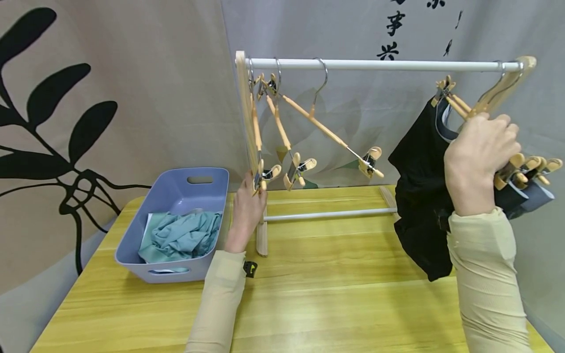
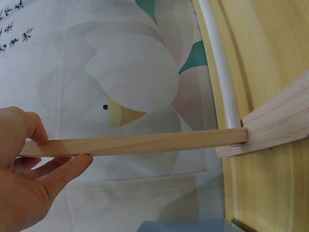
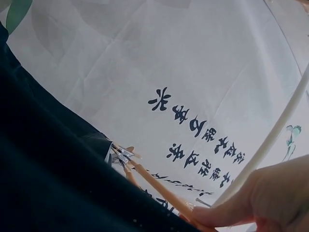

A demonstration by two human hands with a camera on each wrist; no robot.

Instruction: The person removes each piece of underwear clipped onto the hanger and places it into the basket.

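The rack [image 1: 379, 64] stands on the table [image 1: 353, 304], a white rod along its top and a lower rod [image 1: 331, 214] near its foot. At its left end, the left hand [image 1: 248, 208] holds the left post [image 1: 243, 108]; the left wrist view shows the wood pinched between thumb and fingers. At the rack's right end, the right hand [image 1: 483, 147] holds a hanger [image 1: 461, 105], its thumb lying along the wooden bar in the right wrist view; whether it also touches the rack's right post, I cannot tell. Black cloth [image 1: 419, 196] hangs from clips below the rack's top rod at that end, partly behind the right hand and forearm, with a grey-blue piece [image 1: 536, 196] at its far right edge. Two hooks show on the rod there, close together. Toward the rack's left end hang three bare hangers [image 1: 326, 128], their clips tilted down toward the person. Just left of the rack, a blue bin [image 1: 200, 272] sits on the table with crumpled teal cloth [image 1: 185, 238] inside. Behind the rack hangs a pale curtain [image 1: 176, 98], printed with dark leaves to the rack's left and black characters above its top rod.
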